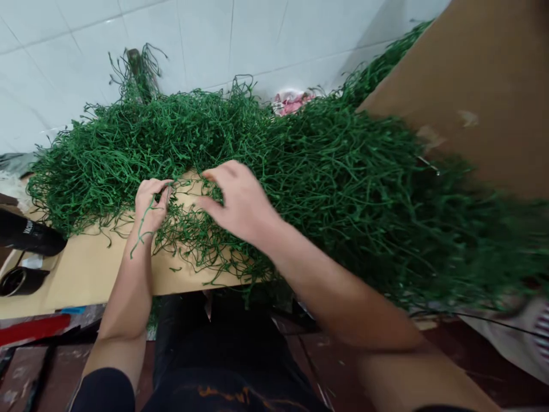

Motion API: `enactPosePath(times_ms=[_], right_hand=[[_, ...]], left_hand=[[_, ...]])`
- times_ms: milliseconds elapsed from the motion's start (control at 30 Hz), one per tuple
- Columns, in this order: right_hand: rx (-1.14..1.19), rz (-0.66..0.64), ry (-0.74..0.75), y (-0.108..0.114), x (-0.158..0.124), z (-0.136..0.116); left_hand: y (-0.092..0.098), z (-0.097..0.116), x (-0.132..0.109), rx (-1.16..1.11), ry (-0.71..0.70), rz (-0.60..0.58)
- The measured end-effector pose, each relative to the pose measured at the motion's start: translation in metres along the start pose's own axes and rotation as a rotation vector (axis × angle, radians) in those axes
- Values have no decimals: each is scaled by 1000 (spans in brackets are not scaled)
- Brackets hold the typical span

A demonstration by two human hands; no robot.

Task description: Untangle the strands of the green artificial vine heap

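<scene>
The left hand [150, 203] is pinching a few green strings [171, 229] between its fingertips. The right hand [238, 197] is lying curled on the same tangle, its grip hidden. The strings are spilling from a big green heap [334, 177] onto a tan board [90, 269]. A black tool [28, 234] (white writing, too small to read) is sitting at the left edge.

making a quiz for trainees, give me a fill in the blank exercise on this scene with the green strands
1. The heap of thin strands is coloured ____.
2. The left hand pinches a strand between its ____.
3. The right hand rests on strands lying on a flat sheet of ____.
4. The wall behind the heap is covered in white ____.

Missing words: green; fingers; cardboard; tiles
</scene>
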State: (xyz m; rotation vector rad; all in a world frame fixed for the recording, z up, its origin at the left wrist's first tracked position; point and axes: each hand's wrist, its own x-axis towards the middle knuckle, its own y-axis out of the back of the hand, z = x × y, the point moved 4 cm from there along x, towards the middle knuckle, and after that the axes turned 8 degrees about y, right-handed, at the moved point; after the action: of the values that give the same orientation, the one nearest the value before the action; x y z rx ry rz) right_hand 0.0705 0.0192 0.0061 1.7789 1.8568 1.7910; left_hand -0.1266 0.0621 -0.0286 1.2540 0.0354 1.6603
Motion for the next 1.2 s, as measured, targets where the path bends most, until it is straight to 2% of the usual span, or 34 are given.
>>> enactPosePath(times_ms=[100,200,400,500,567,667,900,967,1067,1133,1200], right_hand=[[92,-97,-41,-39,18,-17],[180,-121,-123,-60,26,-10],[472,-78,-295,-65,23,13],[589,-135,-295,-63,23,13],[652,-164,-278,-59,24,10],[702,-134,-279,-48,22,6],[662,-76,-363,-31,7,-7],[651,-36,-352,-25,1,-8],[569,-2,-278,-2,-13,-6],[474,7,-213,24,-25,-4],[369,13,-166,50,-37,-1]], left_hand=[[-2,10,-5,21,-89,-45],[-2,14,-8,17,-145,-64],[0,18,-5,44,-88,-84],[2,17,-4,57,-58,-85],[2,14,-4,53,-41,-88],[3,11,-3,46,-49,-119],[-6,24,2,182,-38,-133],[-10,21,3,213,-35,-134],[-1,-7,5,224,69,-64],[18,-35,6,184,253,69],[35,-50,7,61,380,158]])
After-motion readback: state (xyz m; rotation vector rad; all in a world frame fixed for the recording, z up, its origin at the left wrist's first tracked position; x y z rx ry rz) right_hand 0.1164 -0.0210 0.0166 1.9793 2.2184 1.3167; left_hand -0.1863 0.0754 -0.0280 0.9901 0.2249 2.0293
